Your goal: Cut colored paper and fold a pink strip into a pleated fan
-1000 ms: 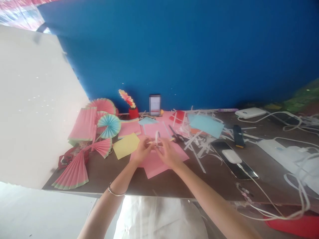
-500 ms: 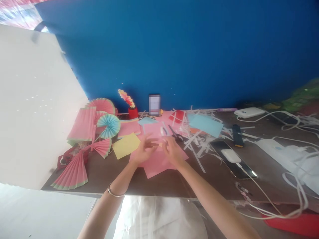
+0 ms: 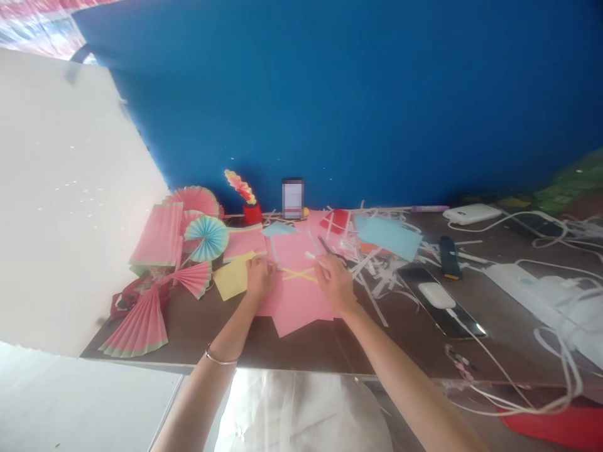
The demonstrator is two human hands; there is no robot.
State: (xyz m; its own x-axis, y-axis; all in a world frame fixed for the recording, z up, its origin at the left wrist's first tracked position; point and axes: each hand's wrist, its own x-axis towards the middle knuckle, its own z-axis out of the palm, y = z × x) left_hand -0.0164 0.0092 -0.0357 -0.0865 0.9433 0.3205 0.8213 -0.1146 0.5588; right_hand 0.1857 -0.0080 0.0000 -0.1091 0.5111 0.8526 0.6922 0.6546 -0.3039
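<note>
Two narrow yellow paper strips (image 3: 300,274) cross in a flat X over the pink paper (image 3: 296,307). My left hand (image 3: 260,279) is closed at the strips' left ends, its fingertips pinched together. At the opposite side, my right hand (image 3: 335,284) closes on the right ends with bent fingers. A small white object (image 3: 309,255) shows by the right fingertips; whether it is held or just lying there, I cannot tell. Behind that hand, dark scissors (image 3: 331,250) are partly covered. A yellow sheet (image 3: 232,276) lies beside my left hand.
Pleated pink fans (image 3: 136,323) and a blue paper rosette (image 3: 206,238) crowd the left side. White paper scraps (image 3: 384,276), a blue sheet (image 3: 391,235) and a phone (image 3: 436,317) lie to the right, with white cables (image 3: 565,351) beyond. A screen (image 3: 293,198) stands against the blue wall.
My hands were close together over the pink paper with fingers loosely spread. They have moved apart sideways, the fingers have closed, and the crossed yellow strips now show between them.
</note>
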